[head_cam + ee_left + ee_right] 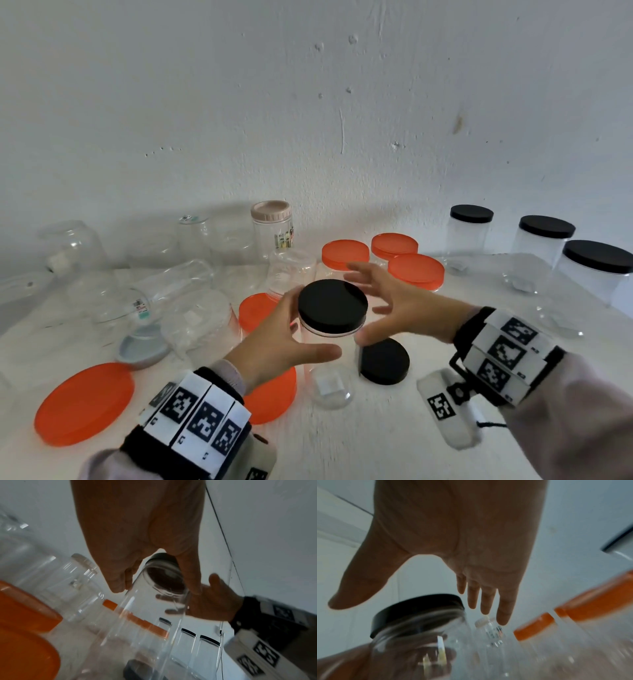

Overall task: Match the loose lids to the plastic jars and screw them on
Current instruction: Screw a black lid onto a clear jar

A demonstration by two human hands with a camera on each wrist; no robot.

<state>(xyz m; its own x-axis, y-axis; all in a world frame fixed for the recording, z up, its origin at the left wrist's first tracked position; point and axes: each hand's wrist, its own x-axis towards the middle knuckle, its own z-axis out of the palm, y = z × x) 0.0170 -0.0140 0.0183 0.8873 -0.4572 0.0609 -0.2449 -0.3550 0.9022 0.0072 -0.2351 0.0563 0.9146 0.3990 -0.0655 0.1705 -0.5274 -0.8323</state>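
A clear plastic jar [328,373] with a black lid [332,303] on its mouth stands near the middle of the white table [394,445]. My left hand [301,329] grips the jar just under the lid, fingers behind it and thumb in front; in the left wrist view my left hand [157,588] wraps the jar [150,622]. My right hand [373,308] hovers just right of the lid with straight, spread fingers and holds nothing. The right wrist view shows my right hand [419,585] above the black lid [412,609].
A loose black lid [385,361] lies just right of the jar. Loose orange lids [84,404] lie front left. Jars with orange lids [416,270] stand behind, black-lidded jars [546,226] far right. Several open clear jars [198,322] and a grey lid [142,349] crowd the left.
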